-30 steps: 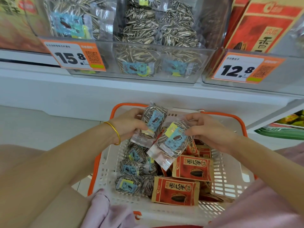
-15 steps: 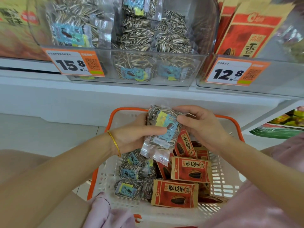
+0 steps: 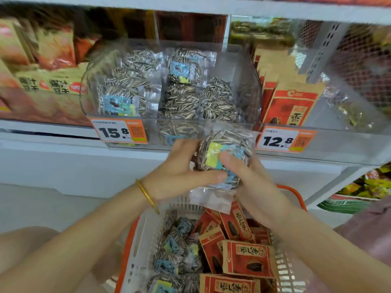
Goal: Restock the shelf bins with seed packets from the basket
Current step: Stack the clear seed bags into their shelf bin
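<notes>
Gripping a small bundle of seed packets (image 3: pixel 224 149) from both sides, the two hands are raised in front of the shelf on my feed. The left hand (image 3: pixel 179 172) has its thumb laid across the lower front of the bundle and its fingers wrapped behind. The right hand (image 3: pixel 254 187) presses its thumb onto the yellow and blue label, with its other fingers curled out of sight behind the plastic. I cannot count how many packets are in the bundle.

It hangs above the far end of the basket (image 3: pixel 137 246), just in front of the front wall of the clear bin (image 3: pixel 249 81). An orange price tag reading 15.8 (image 3: pixel 119 132) is on its left and one reading 12.8 (image 3: pixel 284 140) on its right. The bundle is outside the bin, not yet in it.

Inside that bin I see stocked packets (image 3: pixel 186 98) of the same striped seeds, heaped up. To its right stands another bin with tall red bags (image 3: pixel 289 104).

Near me, the white basket with its orange rim holds striped packets (image 3: pixel 173 250) on its left side and red packets (image 3: pixel 247 259) on its right. A gold bracelet (image 3: pixel 147 194) circles the left wrist.
</notes>
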`<state>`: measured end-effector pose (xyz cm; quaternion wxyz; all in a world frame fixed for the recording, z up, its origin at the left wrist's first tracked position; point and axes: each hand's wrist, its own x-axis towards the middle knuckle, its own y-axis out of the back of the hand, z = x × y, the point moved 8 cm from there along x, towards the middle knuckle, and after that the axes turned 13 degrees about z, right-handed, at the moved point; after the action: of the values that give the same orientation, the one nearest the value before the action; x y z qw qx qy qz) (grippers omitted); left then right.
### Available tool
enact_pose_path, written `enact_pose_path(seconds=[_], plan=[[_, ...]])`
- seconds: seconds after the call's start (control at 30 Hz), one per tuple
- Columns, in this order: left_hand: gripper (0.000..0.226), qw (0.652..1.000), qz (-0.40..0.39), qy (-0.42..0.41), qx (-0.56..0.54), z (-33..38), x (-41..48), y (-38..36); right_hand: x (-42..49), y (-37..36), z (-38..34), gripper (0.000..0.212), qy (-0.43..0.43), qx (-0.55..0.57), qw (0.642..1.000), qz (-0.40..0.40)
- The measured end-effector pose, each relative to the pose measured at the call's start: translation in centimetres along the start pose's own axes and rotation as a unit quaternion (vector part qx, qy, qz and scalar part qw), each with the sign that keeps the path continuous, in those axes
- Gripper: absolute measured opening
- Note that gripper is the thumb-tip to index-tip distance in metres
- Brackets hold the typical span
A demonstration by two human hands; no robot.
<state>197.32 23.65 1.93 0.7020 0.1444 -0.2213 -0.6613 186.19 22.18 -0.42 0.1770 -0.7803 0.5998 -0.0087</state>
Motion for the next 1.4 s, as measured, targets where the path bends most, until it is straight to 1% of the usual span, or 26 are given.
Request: enact_pose_path(seconds=[0.03, 0.07, 0.1, 0.13, 0.17, 0.2, 0.23, 0.3, 0.33, 0.4, 0.5, 0.57, 0.63, 0.7, 0.83, 0.93, 0.97, 1.07, 1.1, 1.17, 1.23, 1.3, 1.4], plan=[[0.057, 1.0, 0.002, -0.022, 0.008, 0.9, 0.7, 1.3, 0.5, -0.7, -2.0, 0.066, 0.017, -0.002, 1.0, 0.007], [0.06, 0.999, 0.027, -0.039, -0.002, 1.8, 1.4, 2.8, 1.4, -1.4, -3.9, 0.063, 0.027, -0.004, 1.0, 0.007], [0.063, 0.995, 0.08, -0.055, -0.023, 2.4, 2.2, 4.8, 2.5, -2.2, -5.6, 0.063, 0.031, -0.013, 0.999, 0.0], [0.063, 0.984, 0.157, -0.082, -0.027, 3.1, 2.8, 7.1, 4.0, -3.0, -7.2, 0.068, 0.034, -0.038, 0.999, -0.002], [0.06, 0.964, 0.238, -0.119, 0.007, 3.6, 3.3, 9.5, 5.4, -3.8, -8.8, 0.078, 0.041, -0.086, 0.995, 0.007], [0.055, 0.935, 0.306, -0.161, 0.076, 4.1, 3.8, 11.5, 7.1, -4.2, -10.2, 0.087, 0.058, -0.164, 0.984, 0.032], [0.051, 0.905, 0.345, -0.193, 0.16, 4.2, 4.4, 12.8, 8.8, -4.6, -11.6, 0.089, 0.084, -0.247, 0.964, 0.06], [0.047, 0.857, 0.352, -0.215, 0.309, 3.7, 6.1, 13.7, 11.9, -5.6, -13.9, 0.082, 0.139, -0.39, 0.905, 0.096], [0.048, 0.843, 0.339, -0.209, 0.362, 2.9, 7.1, 13.7, 13.5, -6.2, -14.4, 0.086, 0.153, -0.443, 0.878, 0.094], [0.053, 0.834, 0.307, -0.174, 0.425, 1.2, 8.3, 13.3, 16.6, -7.6, -14.2, 0.097, 0.16, -0.538, 0.825, 0.064], [0.059, 0.829, 0.283, -0.153, 0.458, -0.8, 9.0, 12.7, 19.6, -10.2, -13.0, 0.099, 0.196, -0.659, 0.726, 0.003], [0.058, 0.828, 0.283, -0.144, 0.462, -1.4, 9.2, 12.9, 21.0, -11.8, -12.5, 0.101, 0.225, -0.709, 0.668, -0.023], [0.056, 0.824, 0.293, -0.148, 0.463, -1.4, 9.2, 12.9, 21.7, -12.6, -12.2, 0.104, 0.253, -0.74, 0.623, -0.028], [0.054, 0.822, 0.298, -0.153, 0.46, -1.4, 9.2, 12.8, 22.0, -13.0, -11.8, 0.101, 0.288, -0.75, 0.595, -0.02], [0.053, 0.82, 0.312, -0.16, 0.452, -1.1, 8.9, 12.9, 21.0, -12.5, -11.1, 0.097, 0.354, -0.75, 0.558, -0.004], [0.053, 0.819, 0.314, -0.16, 0.453, -1.2, 9.0, 12.9, 20.2, -12.3, -10.7, 0.089, 0.393, -0.753, 0.528, 0.007], [0.053, 0.819, 0.314, -0.16, 0.453, -1.1, 9.0, 12.9, 20.1, -12.3, -10.7, 0.086, 0.401, -0.751, 0.524, 0.005], [0.052, 0.817, 0.32, -0.159, 0.453, -1.0, 8.8, 13.0, 19.9, -12.4, -10.7, 0.081, 0.412, -0.733, 0.541, -0.004], [0.052, 0.816, 0.32, -0.158, 0.454, -1.0, 8.8, 13.0, 19.8, -12.6, -10.7, 0.08, 0.415, -0.733, 0.538, -0.008], [0.051, 0.815, 0.32, -0.159, 0.457, -1.0, 8.8, 12.9, 19.8, -13.3, -10.5, 0.079, 0.425, -0.751, 0.506, -0.018], [0.052, 0.816, 0.318, -0.158, 0.456, -1.0, 8.8, 12.9, 20.0, -13.8, -10.3, 0.083, 0.423, -0.77, 0.477, -0.029], [0.052, 0.817, 0.318, -0.158, 0.455, -1.1, 8.8, 12.9, 20.2, -13.8, -10.4, 0.088, 0.419, -0.774, 0.473, -0.039], [0.053, 0.817, 0.319, -0.157, 0.453, -1.1, 8.8, 13.0, 20.1, -13.4, -10.7, 0.095, 0.431, -0.761, 0.483, -0.035]])
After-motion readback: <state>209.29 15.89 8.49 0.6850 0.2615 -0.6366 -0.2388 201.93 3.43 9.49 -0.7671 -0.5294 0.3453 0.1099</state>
